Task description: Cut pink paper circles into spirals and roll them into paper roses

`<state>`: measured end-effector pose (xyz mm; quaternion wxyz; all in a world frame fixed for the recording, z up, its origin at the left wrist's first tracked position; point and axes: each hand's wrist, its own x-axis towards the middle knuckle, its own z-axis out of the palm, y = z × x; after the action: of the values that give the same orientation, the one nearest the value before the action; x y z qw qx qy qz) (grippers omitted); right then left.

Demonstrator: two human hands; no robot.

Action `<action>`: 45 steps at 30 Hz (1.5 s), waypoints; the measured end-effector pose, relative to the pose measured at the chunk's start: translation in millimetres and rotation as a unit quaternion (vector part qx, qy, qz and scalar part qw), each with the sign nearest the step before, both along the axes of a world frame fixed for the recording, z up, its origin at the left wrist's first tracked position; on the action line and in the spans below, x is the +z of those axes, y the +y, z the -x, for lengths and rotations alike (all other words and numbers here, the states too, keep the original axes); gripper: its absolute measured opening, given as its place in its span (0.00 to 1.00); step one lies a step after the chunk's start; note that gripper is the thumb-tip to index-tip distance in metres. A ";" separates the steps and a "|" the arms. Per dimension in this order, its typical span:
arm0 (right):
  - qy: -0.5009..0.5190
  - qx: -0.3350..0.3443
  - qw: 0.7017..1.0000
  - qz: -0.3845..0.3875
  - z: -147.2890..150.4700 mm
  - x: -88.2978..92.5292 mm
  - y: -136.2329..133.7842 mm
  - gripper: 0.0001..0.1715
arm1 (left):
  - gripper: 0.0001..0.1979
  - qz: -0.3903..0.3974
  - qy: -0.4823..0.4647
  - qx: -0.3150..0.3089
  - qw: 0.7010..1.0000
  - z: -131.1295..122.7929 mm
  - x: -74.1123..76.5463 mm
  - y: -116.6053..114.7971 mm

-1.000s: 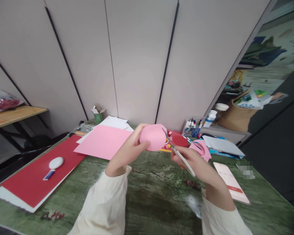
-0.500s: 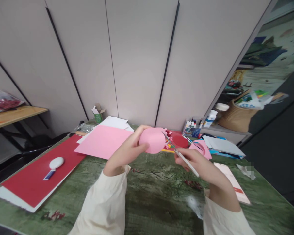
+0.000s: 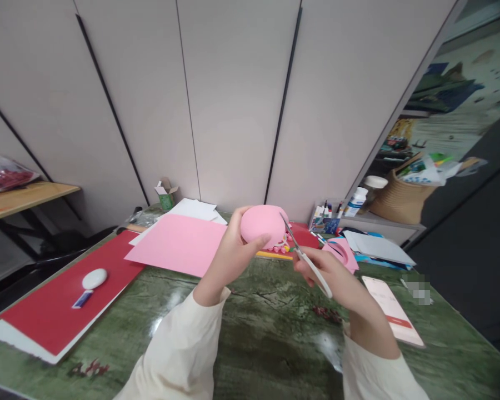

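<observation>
My left hand (image 3: pixel 232 253) pinches a round piece of pink paper (image 3: pixel 263 224) and holds it up over the green marble table (image 3: pixel 254 328). My right hand (image 3: pixel 323 269) grips white-handled scissors (image 3: pixel 306 256), whose blades point up and left and meet the right edge of the pink round piece. Both hands are closed on what they hold, above the middle of the table.
A large pink sheet (image 3: pixel 175 243) and white papers lie behind my left hand, and a red sheet (image 3: pixel 62 294) with a white glue dispenser (image 3: pixel 92 280) lies at the left. Pink scraps (image 3: pixel 341 253), a marker box (image 3: pixel 325 221), bottles and a pink card (image 3: pixel 394 311) are at the right.
The pink round piece has been raised and turned a little in my left hand, and the scissors have followed its right edge upward. Everything on the table stays where it was.
</observation>
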<state>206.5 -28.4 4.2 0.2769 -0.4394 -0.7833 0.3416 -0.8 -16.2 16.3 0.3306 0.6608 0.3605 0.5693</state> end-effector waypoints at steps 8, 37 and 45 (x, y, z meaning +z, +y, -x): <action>-0.025 -0.005 0.999 -0.042 0.0 0.7 -3.3 0.15 | 0.22 -0.009 0.048 -0.015 0.999 5.8 5.7 -3.0; -0.092 0.012 0.996 -0.006 -14.7 10.3 -3.7 0.17 | 0.21 0.021 0.120 -0.071 0.990 22.3 10.5 -6.4; -0.111 0.002 0.994 -0.003 -11.9 9.9 -1.5 0.19 | 0.21 0.020 0.128 -0.081 0.988 24.2 10.9 -5.5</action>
<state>218.3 -29.9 14.0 0.1887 -0.4719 -0.8111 0.2894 -25.0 -21.6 27.2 0.3398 0.7484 0.3565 0.4443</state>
